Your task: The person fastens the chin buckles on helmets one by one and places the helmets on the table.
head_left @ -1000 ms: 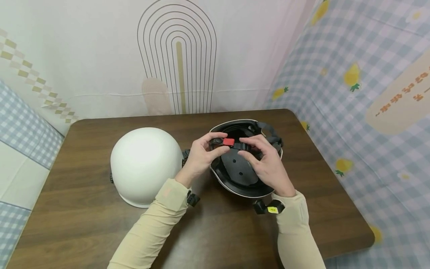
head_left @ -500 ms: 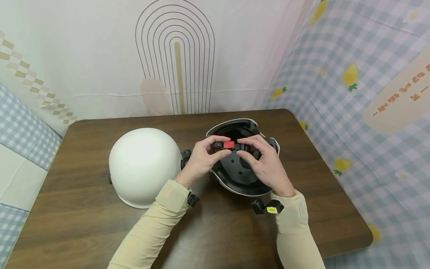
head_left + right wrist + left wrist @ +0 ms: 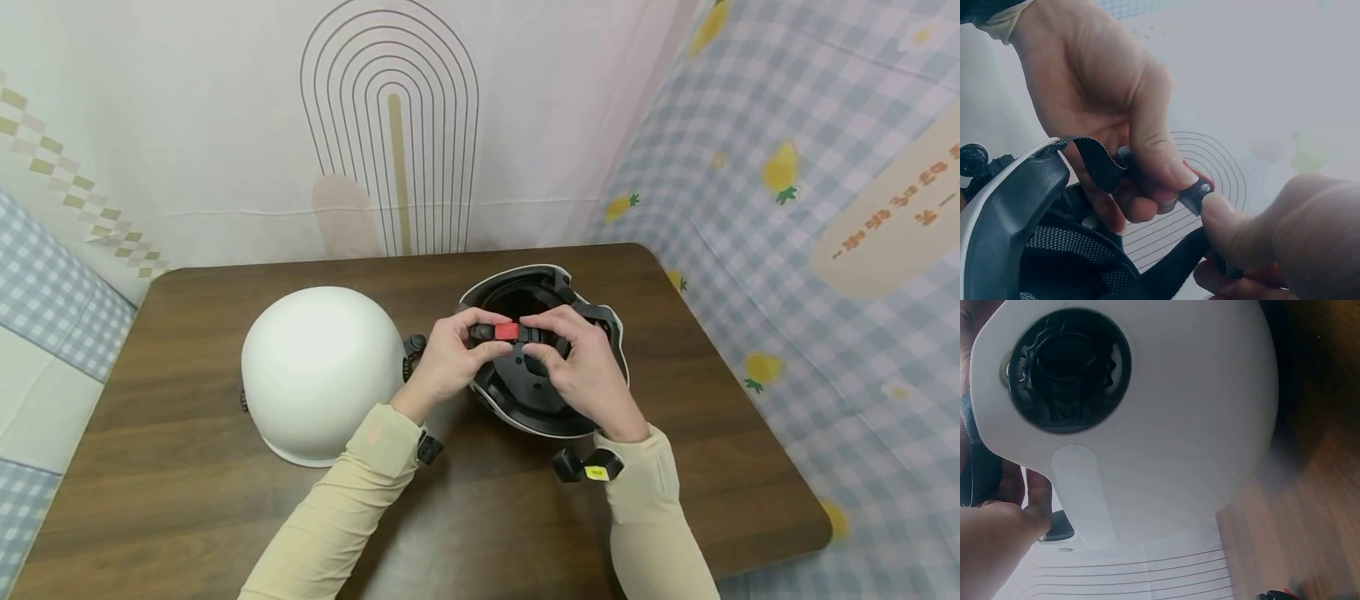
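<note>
A helmet with a white rim and black inside (image 3: 525, 400) lies upturned on the table. Above its opening, my left hand (image 3: 446, 358) pinches the red-topped half of a chin-strap buckle (image 3: 507, 332) between thumb and fingers. My right hand (image 3: 588, 358) pinches the black half of that buckle on the black strap, close against the red part. In the right wrist view, the thumbs of the left hand (image 3: 1116, 112) and right hand (image 3: 1285, 244) almost meet at the buckle's riveted end (image 3: 1204, 187). Whether the halves are locked together cannot be seen. The left wrist view shows a white helmet shell (image 3: 1191, 412) with a round black knob (image 3: 1069, 370).
A second white helmet (image 3: 322, 375) sits dome up on the left, close to my left forearm. Both helmets are on a brown wooden table (image 3: 187, 517). Behind it hangs a white printed cloth (image 3: 225, 125), with a blue checked cloth (image 3: 847, 350) on the right.
The upturned helmet has shifted slightly left and tilted. Both hands have come a little nearer to me, the right one also leftward, and the gap between the buckle halves has narrowed.
</note>
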A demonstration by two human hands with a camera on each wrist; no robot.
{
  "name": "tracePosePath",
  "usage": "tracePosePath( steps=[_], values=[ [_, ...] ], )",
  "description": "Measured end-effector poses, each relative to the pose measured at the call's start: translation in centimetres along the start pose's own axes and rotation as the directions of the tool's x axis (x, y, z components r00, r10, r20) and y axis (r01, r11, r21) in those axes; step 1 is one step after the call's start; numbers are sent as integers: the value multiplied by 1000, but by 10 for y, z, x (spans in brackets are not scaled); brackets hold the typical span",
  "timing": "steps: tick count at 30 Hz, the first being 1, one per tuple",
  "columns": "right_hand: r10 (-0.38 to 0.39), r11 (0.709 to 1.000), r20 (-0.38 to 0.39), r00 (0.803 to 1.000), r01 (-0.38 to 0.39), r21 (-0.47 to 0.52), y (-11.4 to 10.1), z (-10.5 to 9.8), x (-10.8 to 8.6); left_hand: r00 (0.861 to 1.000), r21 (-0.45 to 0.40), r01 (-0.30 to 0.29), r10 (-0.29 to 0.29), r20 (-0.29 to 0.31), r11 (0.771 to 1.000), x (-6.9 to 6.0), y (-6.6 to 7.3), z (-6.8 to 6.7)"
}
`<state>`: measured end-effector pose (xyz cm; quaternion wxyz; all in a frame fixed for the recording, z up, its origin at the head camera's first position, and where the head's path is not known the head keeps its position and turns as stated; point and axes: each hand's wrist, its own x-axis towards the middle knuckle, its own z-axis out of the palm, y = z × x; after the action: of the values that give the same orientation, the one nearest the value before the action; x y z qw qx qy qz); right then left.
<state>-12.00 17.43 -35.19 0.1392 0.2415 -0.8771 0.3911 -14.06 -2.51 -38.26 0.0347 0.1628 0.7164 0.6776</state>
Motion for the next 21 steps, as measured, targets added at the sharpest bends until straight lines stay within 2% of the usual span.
tracePosePath(
  steps=[9,15,21],
  values=[
    [16,999,23,1000,-15,-48,-5,1,3,1000,56,4,-6,26,998,-1,1,1],
    [42,999,10,999,-42,12,-3,0,4,999,-6,-23,23,29,1000,-1,4,2],
    [26,999,-14,1000,-25,41,2,-1,6,999,-56,-38,38,12,998,-1,4,2]
  ],
)
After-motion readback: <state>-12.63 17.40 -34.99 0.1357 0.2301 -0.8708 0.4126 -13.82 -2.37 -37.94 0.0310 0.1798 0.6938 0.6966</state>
